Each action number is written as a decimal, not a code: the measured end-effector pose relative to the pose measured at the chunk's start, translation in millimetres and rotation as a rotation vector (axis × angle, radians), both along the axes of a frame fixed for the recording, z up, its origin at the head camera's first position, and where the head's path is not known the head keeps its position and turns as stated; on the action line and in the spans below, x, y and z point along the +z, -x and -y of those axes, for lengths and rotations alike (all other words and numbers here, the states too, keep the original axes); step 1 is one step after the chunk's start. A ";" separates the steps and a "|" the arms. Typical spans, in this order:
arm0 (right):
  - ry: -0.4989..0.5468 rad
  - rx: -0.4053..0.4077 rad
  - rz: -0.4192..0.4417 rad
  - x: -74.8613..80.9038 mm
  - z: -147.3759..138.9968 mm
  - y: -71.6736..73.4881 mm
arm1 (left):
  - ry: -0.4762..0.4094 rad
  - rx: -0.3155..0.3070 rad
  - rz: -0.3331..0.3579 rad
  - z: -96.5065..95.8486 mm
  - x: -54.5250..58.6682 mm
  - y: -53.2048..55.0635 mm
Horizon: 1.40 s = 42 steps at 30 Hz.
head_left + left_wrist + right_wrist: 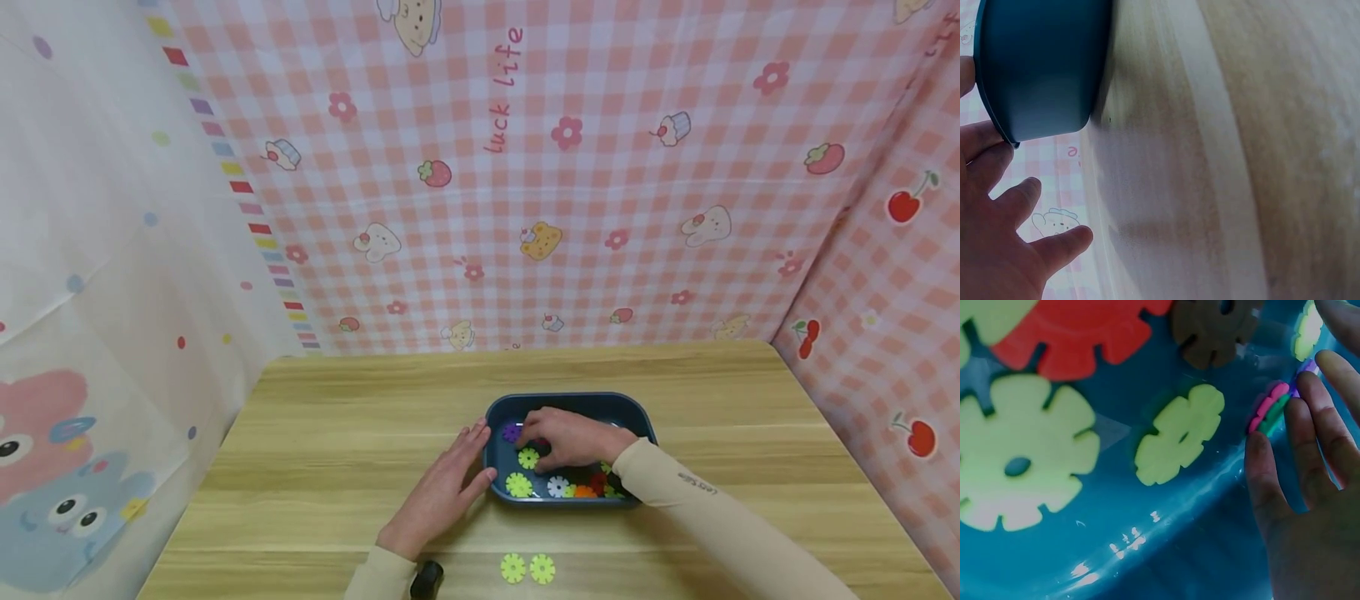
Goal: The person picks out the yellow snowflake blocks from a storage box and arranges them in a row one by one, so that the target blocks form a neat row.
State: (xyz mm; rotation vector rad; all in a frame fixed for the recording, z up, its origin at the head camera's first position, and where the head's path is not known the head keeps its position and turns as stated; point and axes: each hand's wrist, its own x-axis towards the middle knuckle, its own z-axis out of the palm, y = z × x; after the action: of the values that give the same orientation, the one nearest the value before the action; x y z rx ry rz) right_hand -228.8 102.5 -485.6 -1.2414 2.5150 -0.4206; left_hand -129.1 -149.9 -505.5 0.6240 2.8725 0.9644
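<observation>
Right hand (573,437) is sitting inside the blue tray (592,403)!
Its grip is standing apart, notched discs (519,485) lying around it — the left hand (442,492), its own grip apart, is touching the tray's end, and two lime discs (542,568) are lying on the table (337,433).

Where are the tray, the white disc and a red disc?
Tray (1044,69): left wrist view, on its outer wall.
White disc (557,487): head view, around its middle.
Red disc (1079,344): right wrist view, on its visible face.
</observation>
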 end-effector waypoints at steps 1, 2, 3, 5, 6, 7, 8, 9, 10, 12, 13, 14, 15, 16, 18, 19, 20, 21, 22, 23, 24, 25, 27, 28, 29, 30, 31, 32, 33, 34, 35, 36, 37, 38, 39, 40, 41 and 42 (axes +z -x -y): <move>-0.001 -0.001 -0.003 -0.7 -0.1 -0.1 | -0.001 0.000 -0.001 -0.1 0.1 0.0; -0.003 -0.001 -0.007 -1.5 -0.3 0.1 | -0.001 -0.001 -0.002 -0.2 0.2 0.0; -0.004 -0.001 -0.010 -2.0 -0.4 0.2 | 0.000 0.000 -0.001 -0.4 0.3 0.1; -0.001 0.004 -0.016 -2.6 -0.3 0.5 | 0.001 0.001 0.000 -0.6 0.6 0.3; 0.001 0.005 -0.018 -2.8 -0.4 0.4 | 0.003 0.003 0.002 -0.8 0.8 0.3; 0.006 0.009 -0.020 -2.8 -0.6 0.3 | 0.004 0.004 0.004 -0.8 0.9 0.4; 0.008 0.012 -0.021 -2.9 -0.8 0.3 | 0.006 0.005 0.005 -0.9 1.1 0.5; 0.010 0.012 -0.020 -2.9 -1.1 0.1 | 0.007 0.006 0.008 -0.9 1.1 0.6; 0.013 0.012 -0.020 -3.1 -1.3 0.0 | 0.009 0.007 0.010 -0.8 1.1 0.6; 0.013 0.013 -0.021 -3.6 -1.5 -0.2 | 0.009 0.006 0.009 -0.8 0.9 0.7; 0.012 0.012 -0.022 -3.9 -1.5 -0.2 | 0.008 0.006 0.007 -0.7 0.8 0.8; 0.009 0.010 -0.024 -4.2 -1.3 -0.2 | 0.007 0.005 0.004 -0.7 0.7 0.8; 0.006 0.009 -0.028 -4.3 -1.1 -0.3 | 0.006 0.005 0.003 -0.7 0.5 0.8; 0.002 0.008 -0.032 -4.3 -0.8 -0.4 | 0.004 0.005 0.002 -0.8 0.5 0.7; -0.011 0.005 -0.043 -4.4 -0.2 -0.6 | 0.003 0.005 0.002 -0.8 0.3 0.6; -0.015 0.006 -0.051 -4.6 0.1 -0.7 | 0.003 0.006 0.003 -0.8 0.3 0.5; -0.021 0.004 -0.056 -4.4 0.5 -0.8 | 0.004 0.007 0.004 -0.8 0.2 0.4; -0.026 0.002 -0.061 -4.5 0.8 -1.0 | 0.004 0.008 0.006 -0.8 0.3 0.2; -0.033 0.001 -0.066 -4.4 1.1 -1.1 | 0.005 0.009 0.007 -0.8 0.3 0.1; -0.038 -0.001 -0.068 -4.3 1.4 -1.2 | 0.005 0.009 0.007 -0.8 0.2 0.0; -0.042 -0.003 -0.068 -3.8 1.7 -1.4 | 0.004 0.009 0.007 -0.8 0.4 -0.2; -0.043 -0.007 -0.065 -3.1 1.9 -1.5 | 0.004 0.008 0.007 -0.8 0.3 -0.3; -0.045 -0.013 -0.060 -1.4 2.2 -1.6 | 0.003 0.007 0.005 -0.6 0.1 -0.4; -0.043 -0.014 -0.058 0.0 2.3 -1.5 | 0.002 0.006 0.005 -0.6 0.2 -0.5; -0.040 -0.015 -0.055 1.7 2.1 -1.5 | -0.001 0.006 0.006 -0.5 0.3 -0.5; -0.036 -0.016 -0.052 3.4 1.8 -1.3 | -0.002 0.005 0.006 -0.4 0.3 -0.5; -0.033 -0.017 -0.052 5.1 1.2 -1.3 | -0.003 0.005 0.007 -0.6 0.2 -0.6; -0.029 -0.020 -0.051 6.9 0.4 -1.4 | -0.005 0.004 0.008 -0.7 0.3 -0.7; -0.022 -0.024 -0.046 9.1 -0.4 -1.6 | -0.007 0.005 0.010 -0.9 0.5 -0.8; -0.016 -0.028 -0.046 11.2 -1.5 -1.9 | -0.006 0.006 0.010 -1.0 0.3 -0.7; -0.011 -0.032 -0.046 13.6 -2.7 -2.3 | -0.005 0.007 0.008 -1.1 0.2 -0.5; -0.004 -0.035 -0.047 15.4 -4.2 -2.5 | -0.003 0.008 0.007 -1.2 0.3 -0.5; 0.004 -0.038 -0.049 17.5 -5.6 -2.9 | -0.002 0.010 0.006 -1.3 0.3 -0.4; 0.013 -0.040 -0.051 19.6 -7.1 -3.5 | 0.000 0.010 0.005 -1.3 0.4 -0.4; 0.019 -0.043 -0.051 21.8 -8.5 -4.2 | 0.002 0.012 0.004 -1.3 0.5 -0.5; 0.026 -0.045 -0.054 23.7 -10.0 -4.9 | 0.005 0.011 0.003 -1.2 0.4 -0.5; 0.032 -0.048 -0.053 25.5 -11.5 -5.6 | 0.006 0.012 0.005 -1.2 0.6 -0.7; 0.036 -0.053 -0.051 27.4 -12.9 -6.3 | 0.006 0.012 0.007 -1.2 0.8 -1.0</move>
State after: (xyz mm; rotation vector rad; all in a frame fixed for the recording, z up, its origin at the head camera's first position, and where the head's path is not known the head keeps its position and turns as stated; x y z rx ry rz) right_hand -222.5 115.4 -458.3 -1.2160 2.5989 -0.4547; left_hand -128.1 -148.6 -504.7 0.6024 2.8748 0.9573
